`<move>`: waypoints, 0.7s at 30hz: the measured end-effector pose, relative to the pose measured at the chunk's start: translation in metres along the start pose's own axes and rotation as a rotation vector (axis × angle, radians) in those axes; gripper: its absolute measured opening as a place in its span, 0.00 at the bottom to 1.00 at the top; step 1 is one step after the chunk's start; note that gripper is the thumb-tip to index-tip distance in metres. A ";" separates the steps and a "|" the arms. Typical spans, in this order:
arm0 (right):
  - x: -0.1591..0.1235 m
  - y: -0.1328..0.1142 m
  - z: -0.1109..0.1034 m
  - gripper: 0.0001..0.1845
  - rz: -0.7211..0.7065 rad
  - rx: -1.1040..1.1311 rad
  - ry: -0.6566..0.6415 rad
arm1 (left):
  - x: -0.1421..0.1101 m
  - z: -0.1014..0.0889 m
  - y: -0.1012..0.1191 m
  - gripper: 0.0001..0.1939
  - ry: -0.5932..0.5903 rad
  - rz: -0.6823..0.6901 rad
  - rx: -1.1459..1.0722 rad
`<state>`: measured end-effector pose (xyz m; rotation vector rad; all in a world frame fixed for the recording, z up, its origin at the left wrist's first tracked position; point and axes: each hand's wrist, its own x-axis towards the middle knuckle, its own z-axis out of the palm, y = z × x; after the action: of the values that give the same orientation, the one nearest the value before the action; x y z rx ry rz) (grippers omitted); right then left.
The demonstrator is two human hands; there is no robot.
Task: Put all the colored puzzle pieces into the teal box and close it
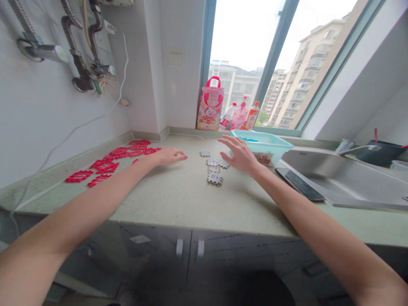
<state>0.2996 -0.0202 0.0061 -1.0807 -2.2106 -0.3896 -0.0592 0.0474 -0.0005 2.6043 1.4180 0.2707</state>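
My left hand [170, 156] hovers low over the counter, fingers apart and nothing in it. Beside it to the left lie several red interlocking tiles [105, 165] with toothed edges, spread along the wall side. My right hand [238, 155] is open, fingers stretched to the left, above a grey tile [224, 164] that it partly hides. Several grey toothed tiles [214, 179] form a short row between my hands, and another grey tile [204, 154] lies apart, farther back. Just behind my right hand stands a light-blue plastic bin [274, 146] with blue pieces [248, 139] visible inside.
A steel sink [344, 180] is set in at the right, with a dark phone [299, 185] lying at its edge. A pink bag [210, 108] and several bottles [239, 117] line the windowsill. A white cable [72, 131] hangs down the left wall.
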 end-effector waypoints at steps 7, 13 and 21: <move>-0.008 0.004 0.041 0.29 0.049 0.252 -0.312 | 0.002 0.001 -0.003 0.34 0.006 0.001 0.003; -0.008 0.005 0.052 0.27 0.021 0.302 -0.428 | 0.002 0.001 -0.001 0.34 0.007 -0.009 0.025; -0.004 0.005 0.045 0.22 0.001 0.353 -0.398 | 0.001 0.000 -0.001 0.33 0.004 -0.006 0.012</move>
<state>0.2867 0.0035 -0.0300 -1.0276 -2.4953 0.2344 -0.0591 0.0487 -0.0005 2.6107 1.4326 0.2682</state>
